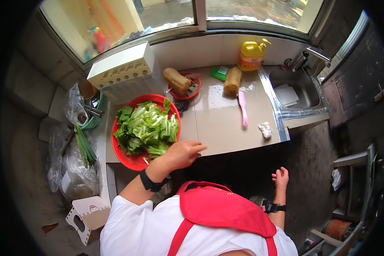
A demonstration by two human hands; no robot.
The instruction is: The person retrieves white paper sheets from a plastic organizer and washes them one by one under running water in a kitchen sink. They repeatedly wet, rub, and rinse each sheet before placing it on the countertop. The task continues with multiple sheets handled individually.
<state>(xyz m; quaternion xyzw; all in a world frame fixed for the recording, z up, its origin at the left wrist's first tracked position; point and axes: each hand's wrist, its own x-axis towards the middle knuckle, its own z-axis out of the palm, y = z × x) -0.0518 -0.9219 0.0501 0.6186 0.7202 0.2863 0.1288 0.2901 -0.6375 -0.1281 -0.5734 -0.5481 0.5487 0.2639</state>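
Note:
My left hand (184,154) hovers at the front edge of the counter, by the right rim of a red plastic colander (130,162). Its fingers point right, slightly apart, and nothing shows in them; the palm is hidden. Cut leafy green vegetable (147,124) with pale stems is heaped in the colander. My right hand (280,179) hangs over the dark floor, away from the counter, its fingers loosely bent and nothing visible in them. On the counter (216,136) lie a pink long-handled plastic tool (243,108) and a crumpled white cloth or tissue (265,130).
Behind the colander stand a white box-shaped rack (121,68) and a small red basket (196,91) bearing a loofah-like roll (176,81). Another roll (232,81) lies near a yellow pump jug (252,56). Right is a steel sink (310,76); left, a green basket (100,116) and leeks (84,148).

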